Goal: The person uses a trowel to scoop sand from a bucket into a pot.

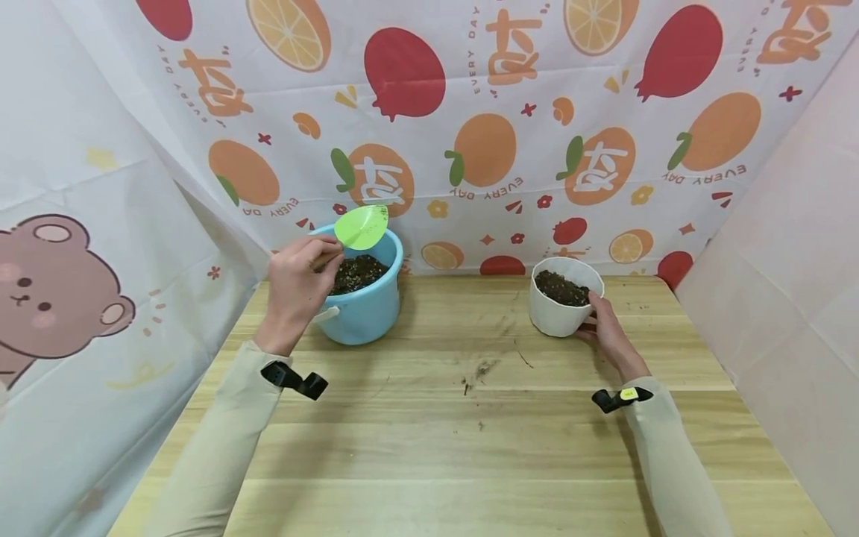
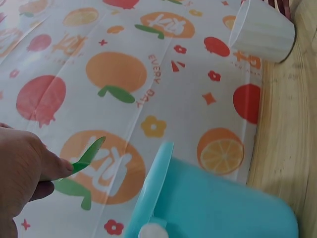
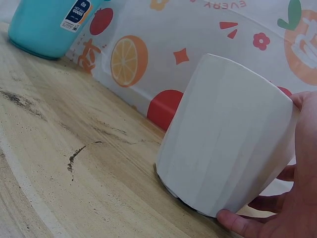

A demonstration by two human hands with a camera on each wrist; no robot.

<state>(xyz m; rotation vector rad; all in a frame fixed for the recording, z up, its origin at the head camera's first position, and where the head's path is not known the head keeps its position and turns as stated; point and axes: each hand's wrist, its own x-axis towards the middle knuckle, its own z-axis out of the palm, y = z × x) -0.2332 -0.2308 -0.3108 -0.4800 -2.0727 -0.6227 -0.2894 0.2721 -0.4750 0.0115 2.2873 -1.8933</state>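
Note:
My left hand [image 1: 302, 276] grips a small garden trowel with a bright green blade [image 1: 363, 226], raised above the rim of a light blue bucket [image 1: 365, 313]. Specks of soil cling to the blade, and most of the handle is hidden in the fist. Dark soil [image 1: 359, 272] fills part of the bucket. On the right, a white faceted flower pot [image 1: 555, 317] holds dark soil [image 1: 562, 288]. My right hand [image 1: 607, 328] holds this pot from its right side, thumb at the rim and fingers low near the base, as the right wrist view shows.
Crumbs and smears of soil [image 1: 482, 369] lie on the wooden table [image 1: 429, 447] between bucket and pot. A fruit-printed cloth [image 1: 429, 149] hangs right behind both. White cloth sheets [image 1: 785, 246] close off the left and right sides. The bucket's white handle grip [image 1: 326, 314] hangs at its front.

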